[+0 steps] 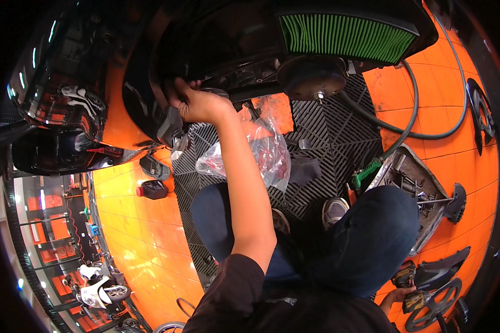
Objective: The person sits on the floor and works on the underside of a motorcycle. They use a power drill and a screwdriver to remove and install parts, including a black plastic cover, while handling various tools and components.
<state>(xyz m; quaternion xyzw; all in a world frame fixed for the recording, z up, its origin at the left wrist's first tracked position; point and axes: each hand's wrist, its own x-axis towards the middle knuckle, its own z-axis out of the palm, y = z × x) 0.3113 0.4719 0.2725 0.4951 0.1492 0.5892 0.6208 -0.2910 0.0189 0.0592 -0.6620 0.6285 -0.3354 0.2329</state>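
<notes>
A black scooter body (222, 33) fills the top of the head view, with a pleated green air filter (344, 39) and a round dark cover with a bolt end (311, 77) beneath it. My left hand (200, 104) reaches up to its left underside, fingers curled in against a dark part; what they grip is hidden. Far down at the lower right, my right hand (401, 294) is closed round a yellow and black cordless drill (414, 302). Below my left forearm, a clear plastic bag (261, 158) with reddish contents lies on the ribbed black mat (339, 127).
At right stands a metal tray (391, 166) of tools, beside a green-handled air gun (366, 173) on a dark hose (411, 105). Black plastic covers (441, 269) lie at lower right. A dark red-capped bottle (153, 190) stands on the orange floor at left.
</notes>
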